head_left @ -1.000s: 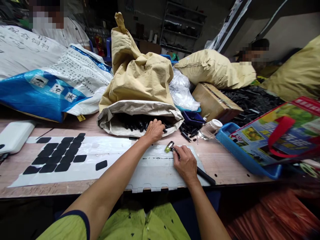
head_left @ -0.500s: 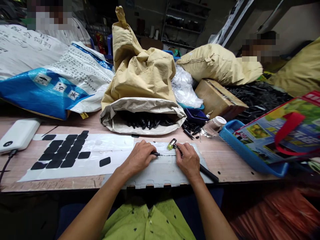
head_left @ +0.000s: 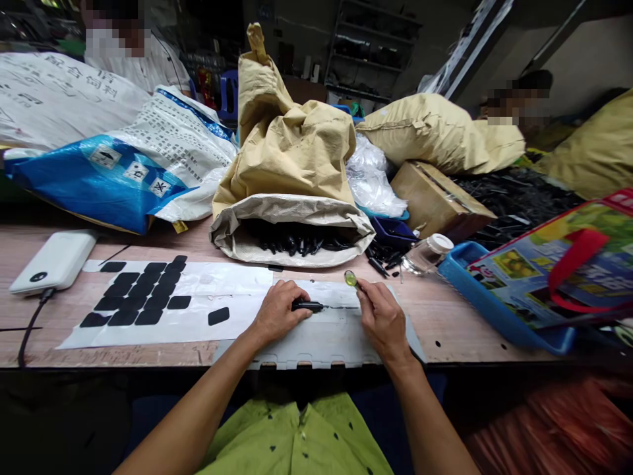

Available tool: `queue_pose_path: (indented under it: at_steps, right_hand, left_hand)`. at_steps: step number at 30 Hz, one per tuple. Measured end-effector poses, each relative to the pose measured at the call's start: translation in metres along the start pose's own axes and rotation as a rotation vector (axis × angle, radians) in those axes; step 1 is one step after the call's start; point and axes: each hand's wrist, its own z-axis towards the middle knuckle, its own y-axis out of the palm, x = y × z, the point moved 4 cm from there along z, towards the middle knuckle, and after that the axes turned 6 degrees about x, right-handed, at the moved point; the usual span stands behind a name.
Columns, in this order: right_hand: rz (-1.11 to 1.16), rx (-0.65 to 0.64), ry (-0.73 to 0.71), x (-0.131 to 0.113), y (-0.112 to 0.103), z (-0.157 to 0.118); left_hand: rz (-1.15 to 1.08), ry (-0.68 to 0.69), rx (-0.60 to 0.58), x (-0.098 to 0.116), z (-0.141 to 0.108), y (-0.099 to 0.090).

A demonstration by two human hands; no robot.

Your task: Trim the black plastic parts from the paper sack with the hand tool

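My left hand (head_left: 283,310) is closed round a small black pen-like piece (head_left: 309,305), whose tip points right over the grey board (head_left: 316,340). To its right, my right hand (head_left: 383,318) pinches a small tool with a round, yellow-green end (head_left: 351,278), raised just above the board's back edge. The rest of that tool is hidden by my fingers. A thin dark line runs along the board between the hands. Left of them lies a white sheet (head_left: 198,326) with several black rounded patches (head_left: 218,316).
A beige sack (head_left: 297,158) opens toward me with several black pieces inside. A clear jar (head_left: 428,254), blue tray (head_left: 489,297), cardboard box (head_left: 435,198) and printed bag (head_left: 568,264) stand right. A white power bank (head_left: 54,262) lies left. Two people are beyond the table.
My right hand has turned the tool, so its round end faces me and stands higher. More of the black piece shows in my left hand. The whole view has shifted slightly.
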Motion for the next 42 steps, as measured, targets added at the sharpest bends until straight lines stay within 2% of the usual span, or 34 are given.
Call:
queue_pose_path:
  at_steps: [4,7,11,16,19,22,27,30,33,38,42]
  right_hand:
    - [0.226,-0.071,-0.052,-0.043,-0.006,0.001]
    - [0.284,-0.101,-0.096,-0.062,-0.004,-0.005]
    - [0.278,-0.101,-0.105,-0.068,0.004,-0.013]
    - [0.150,-0.200,-0.108,-0.066,0.016,-0.021]
    - [0.165,-0.150,-0.089,-0.064,0.011,-0.021]
    - [0.175,-0.112,-0.075,-0.060,0.005,-0.021]
    - [0.149,-0.155,-0.054,-0.051,0.004,-0.024]
    - [0.128,-0.078,-0.035,-0.040,-0.003,-0.017]
    - [0.023,-0.030,-0.018,-0.019,-0.007,-0.009]
    - [-0.191,-0.086,-0.008,0.024,0.009,-0.007]
    - [-0.233,-0.063,-0.032,0.035,0.019,-0.011]
  left_hand:
    - [-0.015,0.000,0.021,0.002,-0.001,-0.001]
    - [-0.040,-0.013,0.025,0.001,-0.002,-0.002]
    - [-0.049,-0.020,0.013,0.000,-0.001,-0.002]
    - [-0.024,-0.009,0.001,-0.001,0.000,-0.001]
    - [-0.031,-0.010,0.007,-0.001,-0.001,-0.001]
    - [-0.026,-0.005,0.009,0.000,-0.001,-0.001]
    - [-0.018,-0.020,0.000,-0.001,0.000,-0.001]
    - [-0.012,-0.032,0.005,0.000,0.000,-0.001]
    - [-0.013,-0.039,0.016,0.002,-0.001,-0.003]
    - [-0.018,-0.039,0.014,0.001,-0.002,-0.002]
    - [-0.018,-0.010,-0.003,0.000,0.001,-0.002]
